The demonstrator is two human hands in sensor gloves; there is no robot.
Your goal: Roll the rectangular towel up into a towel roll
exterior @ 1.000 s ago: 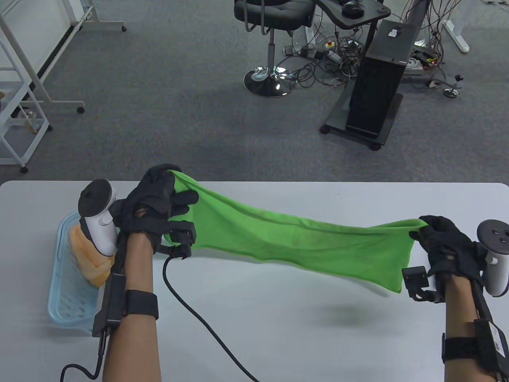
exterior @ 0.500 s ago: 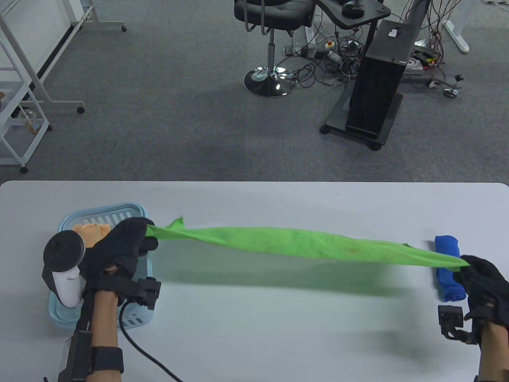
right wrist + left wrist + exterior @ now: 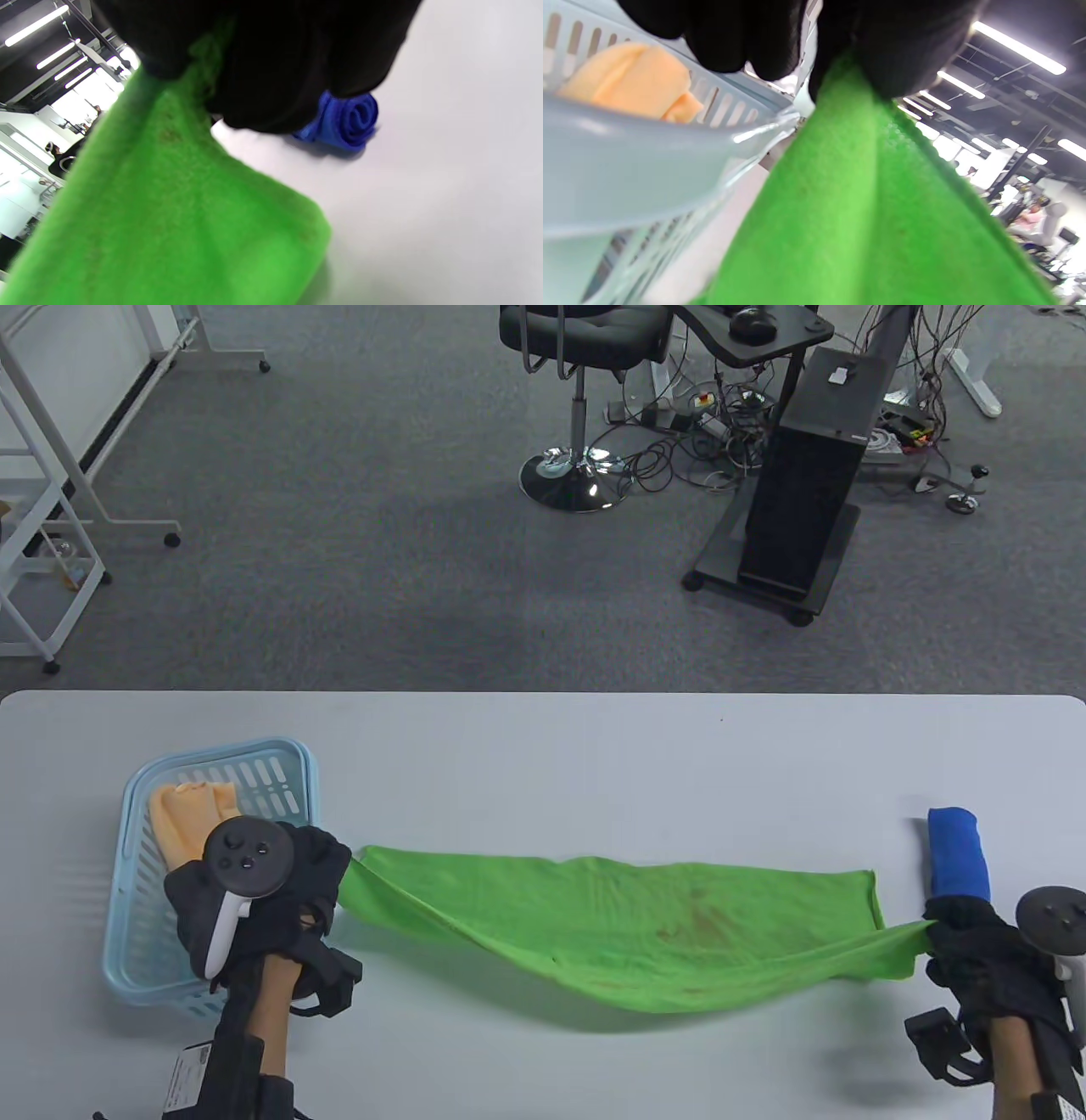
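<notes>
Each grip pinches an end of the green towel (image 3: 628, 929) — left hand (image 3: 280, 891), right hand (image 3: 976, 959) — its middle sagging onto the desk (image 3: 543, 755). Lay it flat, taut, before rolling.

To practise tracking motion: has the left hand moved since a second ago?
Yes. The left hand, gripping the green towel, has moved toward the near table edge, from beyond the blue basket to its near right side.

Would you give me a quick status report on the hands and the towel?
Left hand and right hand each pinch an end of the green towel. Towel spread, sagging, unrolled. Basket by left hand, blue towel roll by right.
</notes>
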